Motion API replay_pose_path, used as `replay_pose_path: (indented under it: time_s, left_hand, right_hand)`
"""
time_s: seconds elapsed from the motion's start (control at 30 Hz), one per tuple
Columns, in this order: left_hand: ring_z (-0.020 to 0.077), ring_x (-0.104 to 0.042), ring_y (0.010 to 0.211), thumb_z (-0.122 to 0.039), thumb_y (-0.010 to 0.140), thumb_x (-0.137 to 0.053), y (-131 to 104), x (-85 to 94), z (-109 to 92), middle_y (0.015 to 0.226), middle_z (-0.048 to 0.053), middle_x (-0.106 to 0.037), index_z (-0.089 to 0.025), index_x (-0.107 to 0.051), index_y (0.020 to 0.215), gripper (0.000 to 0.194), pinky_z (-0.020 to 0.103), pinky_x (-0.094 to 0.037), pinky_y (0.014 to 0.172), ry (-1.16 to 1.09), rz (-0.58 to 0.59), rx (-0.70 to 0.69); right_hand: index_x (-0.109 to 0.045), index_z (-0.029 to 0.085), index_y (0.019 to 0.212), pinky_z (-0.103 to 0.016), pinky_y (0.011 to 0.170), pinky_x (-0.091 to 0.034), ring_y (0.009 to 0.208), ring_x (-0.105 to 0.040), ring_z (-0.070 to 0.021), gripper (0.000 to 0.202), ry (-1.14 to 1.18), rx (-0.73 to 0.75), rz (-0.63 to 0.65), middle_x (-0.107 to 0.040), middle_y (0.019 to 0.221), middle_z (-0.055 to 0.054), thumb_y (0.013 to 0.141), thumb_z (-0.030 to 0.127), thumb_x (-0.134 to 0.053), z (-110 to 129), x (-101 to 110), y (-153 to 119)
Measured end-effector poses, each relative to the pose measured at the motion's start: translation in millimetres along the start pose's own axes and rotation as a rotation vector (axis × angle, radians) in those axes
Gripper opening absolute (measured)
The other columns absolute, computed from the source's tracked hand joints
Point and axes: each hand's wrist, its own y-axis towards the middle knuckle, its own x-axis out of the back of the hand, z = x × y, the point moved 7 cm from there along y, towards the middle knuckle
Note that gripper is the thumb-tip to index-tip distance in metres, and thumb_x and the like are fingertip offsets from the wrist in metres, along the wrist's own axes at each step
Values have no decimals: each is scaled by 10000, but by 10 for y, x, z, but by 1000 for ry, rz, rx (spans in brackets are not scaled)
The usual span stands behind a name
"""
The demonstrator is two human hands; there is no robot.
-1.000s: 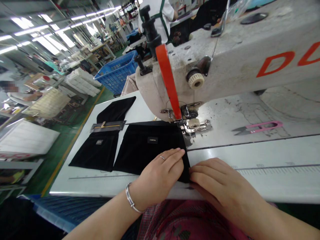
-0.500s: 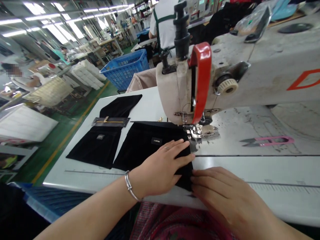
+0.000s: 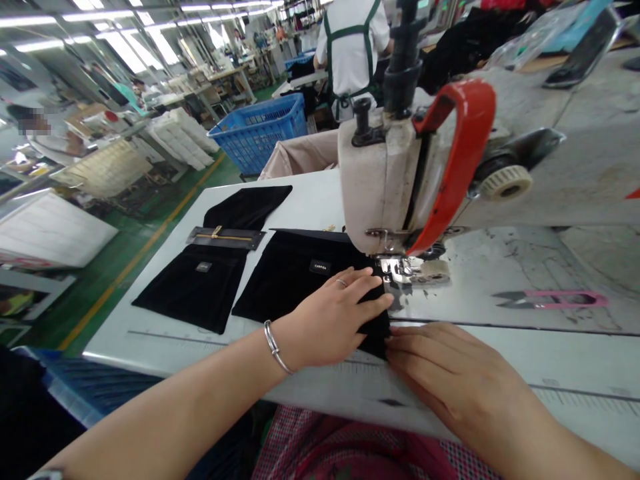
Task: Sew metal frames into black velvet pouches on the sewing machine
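Cloth now sits further forward under the sewing machine, just beyond left hand's spread fingers; right hand's fingers bunched at its edge, pinch unclear.

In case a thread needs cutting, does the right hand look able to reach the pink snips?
Probably yes: the pink snips lie uncovered on the machine bed, and nothing stands between them and the right hand, though it would first have to leave the black fabric it touches.

Bright ceiling tube lights at upper left, softly blurred background, wide-angle stretching toward the edges.
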Motion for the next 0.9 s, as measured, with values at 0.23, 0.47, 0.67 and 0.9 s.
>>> replay_pose_path:
  time_s: [0.23, 0.47, 0.67, 0.9]
  left_hand:
    - [191, -548, 1205, -138, 941, -494, -208, 20, -248, 1199, 73, -630, -140, -579, 1189, 263, 395, -412, 1125, -18, -238, -145]
    - [171, -600, 1131, -98, 930, -509, -316, 61, -268, 1141, 77, -665, -124, -608, 1118, 213, 349, -504, 1035, -103, -379, -186]
    - [167, -626, 979, -124, 904, -578, -295, 50, -264, 1065, 46, -679, -141, -625, 1077, 180, 323, -559, 851, -121, -427, -161]
    - [163, -641, 1009, -110, 928, -532, -266, 2, -259, 1087, 63, -689, -115, -619, 1077, 172, 327, -560, 894, -179, -356, -189]
  right_hand:
    - [-627, 170, 1111, -380, 935, -465, 1072, -569, -181, 222, 28, -50, -7, -654, 1099, -53, 933, 120, -505, -19, 1, -60]
    - [-641, 164, 1058, -405, 850, -483, 969, -589, -210, 185, 6, -77, 16, -655, 995, -65, 915, 124, -530, -19, 15, -60]
    - [-638, 167, 1073, -422, 838, -482, 972, -578, -224, 196, 9, -67, 17, -652, 1010, -62, 900, 120, -557, -8, 6, -72]
    - [-655, 166, 990, -389, 849, -479, 959, -588, -198, 146, 57, -96, -34, -663, 984, -47, 894, 108, -560, -20, 72, -62]
